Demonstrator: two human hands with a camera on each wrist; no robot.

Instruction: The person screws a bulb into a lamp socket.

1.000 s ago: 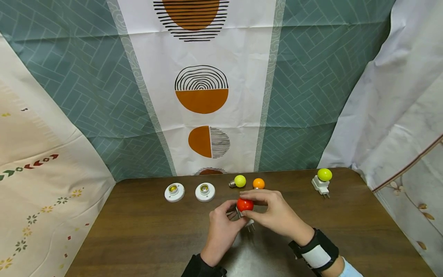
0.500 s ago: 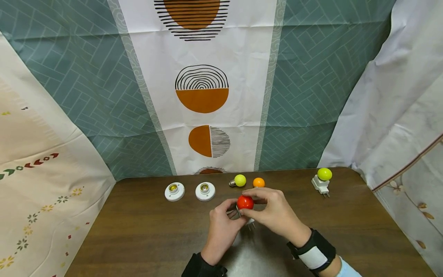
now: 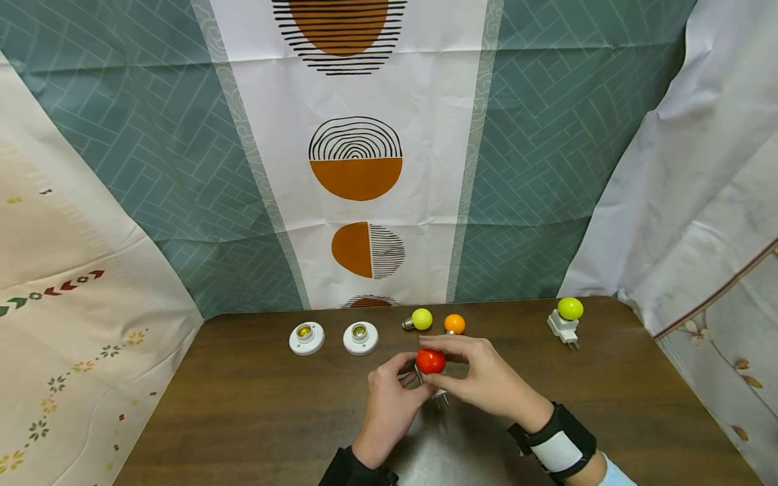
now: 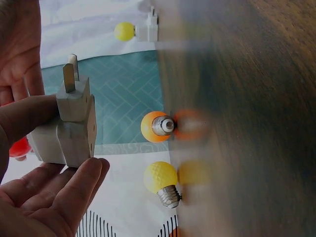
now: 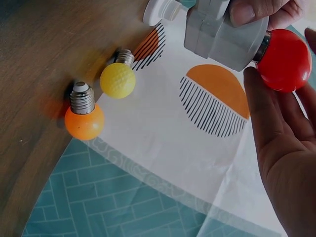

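Note:
In the head view my left hand (image 3: 392, 398) grips a white plug-in lamp socket (image 4: 74, 123), its two metal prongs sticking out, raised above the table. A round red bulb (image 3: 431, 361) sits at the mouth of that socket. Between bulb and socket a short dark strip of the base (image 5: 262, 47) shows in the right wrist view; how deep it is seated I cannot tell. My right hand (image 3: 486, 378) holds the red bulb between thumb and fingers. Behind my hands lie an orange bulb (image 3: 454, 324) and a yellow bulb (image 3: 422, 318).
Two round white lamp holders (image 3: 306, 337) stand at the back left of the brown table (image 3: 273, 412). At the back right is another plug-in socket (image 3: 562, 325) with a yellow-green bulb (image 3: 570, 308) in it. Patterned cloth (image 3: 529, 169) hangs behind the table.
The fingers of my right hand have shifted slightly around the red bulb. My left hand keeps its hold on the lamp socket, and the other things lie as before.

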